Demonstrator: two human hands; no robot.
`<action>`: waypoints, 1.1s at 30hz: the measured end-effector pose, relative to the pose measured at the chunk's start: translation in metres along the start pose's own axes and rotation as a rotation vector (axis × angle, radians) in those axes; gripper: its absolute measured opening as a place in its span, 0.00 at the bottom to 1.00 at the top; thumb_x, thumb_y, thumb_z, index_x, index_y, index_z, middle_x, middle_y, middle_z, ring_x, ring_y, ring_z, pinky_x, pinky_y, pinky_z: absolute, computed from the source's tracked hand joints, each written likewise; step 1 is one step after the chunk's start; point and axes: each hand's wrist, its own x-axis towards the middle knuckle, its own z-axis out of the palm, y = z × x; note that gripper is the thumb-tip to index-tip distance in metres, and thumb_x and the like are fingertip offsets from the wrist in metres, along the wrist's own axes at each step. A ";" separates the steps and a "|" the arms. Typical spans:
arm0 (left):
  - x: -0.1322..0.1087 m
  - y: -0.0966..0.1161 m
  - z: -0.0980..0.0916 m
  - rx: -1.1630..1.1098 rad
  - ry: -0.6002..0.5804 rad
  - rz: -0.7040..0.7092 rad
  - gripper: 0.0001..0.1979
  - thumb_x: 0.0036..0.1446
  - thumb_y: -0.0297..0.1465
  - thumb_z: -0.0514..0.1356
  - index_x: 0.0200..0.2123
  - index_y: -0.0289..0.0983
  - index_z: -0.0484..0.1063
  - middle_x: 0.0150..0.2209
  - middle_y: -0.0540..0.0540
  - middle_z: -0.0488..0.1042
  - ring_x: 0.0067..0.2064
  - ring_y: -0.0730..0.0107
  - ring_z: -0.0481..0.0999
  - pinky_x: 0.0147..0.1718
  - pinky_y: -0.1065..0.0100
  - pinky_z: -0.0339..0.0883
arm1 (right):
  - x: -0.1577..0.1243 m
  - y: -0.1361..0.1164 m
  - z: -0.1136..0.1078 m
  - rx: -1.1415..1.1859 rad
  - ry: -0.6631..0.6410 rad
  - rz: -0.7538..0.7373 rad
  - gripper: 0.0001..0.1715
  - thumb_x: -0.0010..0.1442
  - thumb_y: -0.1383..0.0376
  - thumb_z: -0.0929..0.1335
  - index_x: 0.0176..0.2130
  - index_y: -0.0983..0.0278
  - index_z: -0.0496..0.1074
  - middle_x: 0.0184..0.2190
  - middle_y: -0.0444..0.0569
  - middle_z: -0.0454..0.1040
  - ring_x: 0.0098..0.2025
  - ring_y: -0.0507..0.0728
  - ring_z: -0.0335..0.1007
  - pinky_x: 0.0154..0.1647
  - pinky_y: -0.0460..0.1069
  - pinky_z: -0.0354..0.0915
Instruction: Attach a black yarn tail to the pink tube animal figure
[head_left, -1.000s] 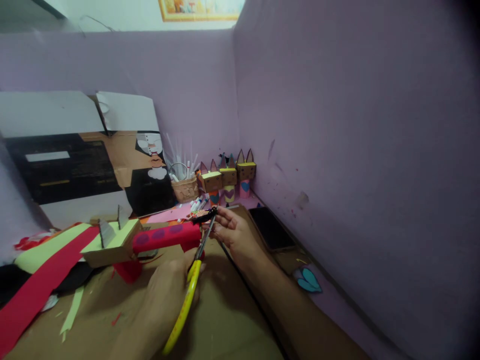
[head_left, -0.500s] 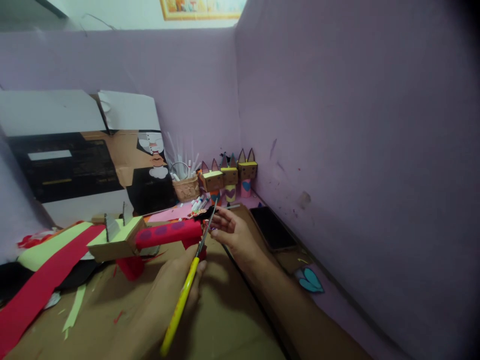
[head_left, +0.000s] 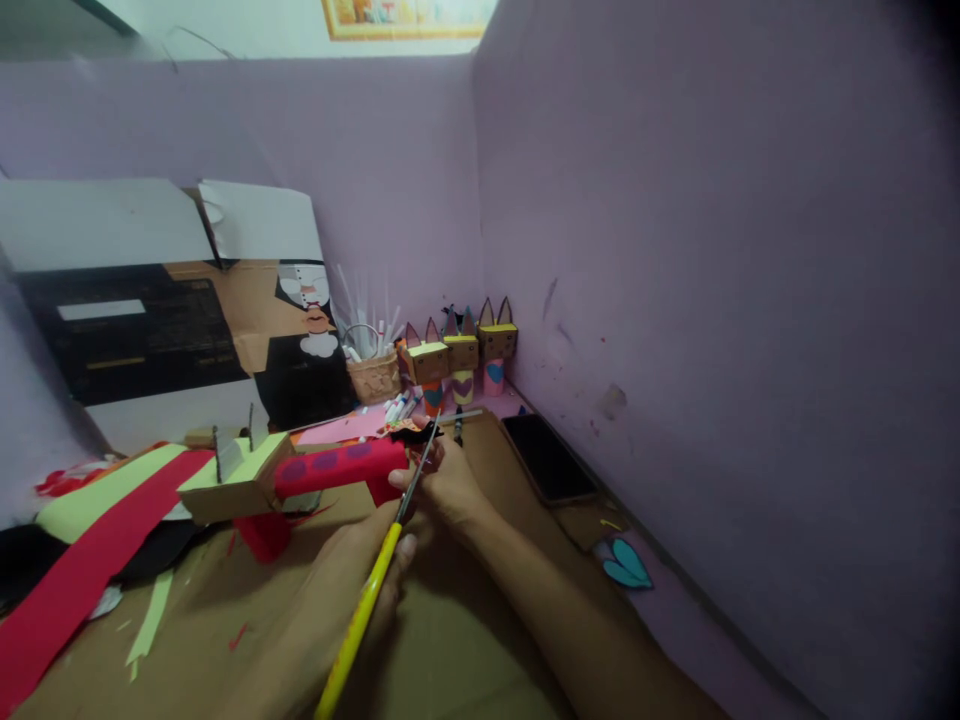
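- Yellow-handled scissors (head_left: 366, 612) sat in your left hand (head_left: 341, 590), which was closed round the handle low in the view at six o'clock. The blades ran up toward one o'clock, and blur kept me from telling whether they were parted.
- Your right hand (head_left: 448, 485) lay just beyond the left, at one o'clock from it. Its fingers were curled narrow and tight on a small black and orange scrap (head_left: 415, 430).
- That scrap sat at the near end of the red roll (head_left: 337, 466), touching it, with the scissor tips right beside it.
- You had the red roll lying on its side at nine o'clock from your right hand, purple spots along it and your thumb against its end. Its far end met a cardboard box (head_left: 229, 492) with a pale green top and two grey points standing up.
- Under it all was the brown table (head_left: 465, 660), with a red paper strip (head_left: 71, 580) lying across it at nine o'clock.
- At twelve o'clock from your right hand, three cardboard figures (head_left: 459, 352) with pointed ears stood against the purple wall (head_left: 712, 300).
- A basket (head_left: 373, 378) of pens stood at eleven o'clock, just beside the figures.
- A dark phone (head_left: 547, 457) lay flat at three o'clock near the wall, and a teal paper heart (head_left: 626, 565) lay at four o'clock.
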 end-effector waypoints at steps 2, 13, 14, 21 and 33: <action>0.000 -0.001 0.001 0.006 -0.004 -0.014 0.11 0.62 0.35 0.55 0.42 0.35 0.70 0.32 0.50 0.73 0.30 0.73 0.73 0.30 0.69 0.69 | 0.001 0.001 0.001 0.008 0.009 -0.009 0.41 0.29 0.68 0.78 0.45 0.58 0.67 0.44 0.49 0.75 0.52 0.63 0.69 0.57 0.61 0.58; 0.000 0.002 0.003 0.078 0.110 -0.058 0.15 0.61 0.37 0.57 0.49 0.36 0.68 0.48 0.44 0.71 0.45 0.64 0.73 0.42 0.59 0.71 | 0.002 0.004 0.003 -0.016 0.013 -0.069 0.29 0.32 0.69 0.77 0.37 0.59 0.68 0.37 0.46 0.76 0.47 0.61 0.71 0.53 0.57 0.60; 0.000 0.003 0.003 0.080 0.110 -0.058 0.15 0.61 0.37 0.57 0.48 0.36 0.68 0.47 0.44 0.71 0.44 0.65 0.74 0.41 0.60 0.72 | 0.002 0.005 0.003 -0.020 0.015 -0.068 0.29 0.32 0.69 0.77 0.36 0.59 0.68 0.37 0.46 0.76 0.46 0.60 0.71 0.53 0.57 0.60; -0.002 0.005 -0.001 0.089 0.112 -0.072 0.16 0.60 0.37 0.58 0.49 0.36 0.68 0.48 0.44 0.71 0.45 0.64 0.74 0.42 0.59 0.71 | 0.002 0.007 0.002 -0.021 0.012 -0.052 0.29 0.30 0.66 0.78 0.34 0.59 0.67 0.35 0.45 0.74 0.40 0.59 0.71 0.46 0.56 0.65; -0.004 -0.003 0.000 -0.023 0.095 -0.034 0.17 0.60 0.37 0.57 0.51 0.36 0.66 0.50 0.43 0.69 0.47 0.62 0.73 0.44 0.56 0.71 | -0.001 0.002 0.004 0.001 -0.015 -0.031 0.28 0.31 0.66 0.77 0.34 0.60 0.66 0.35 0.44 0.75 0.37 0.56 0.72 0.35 0.49 0.68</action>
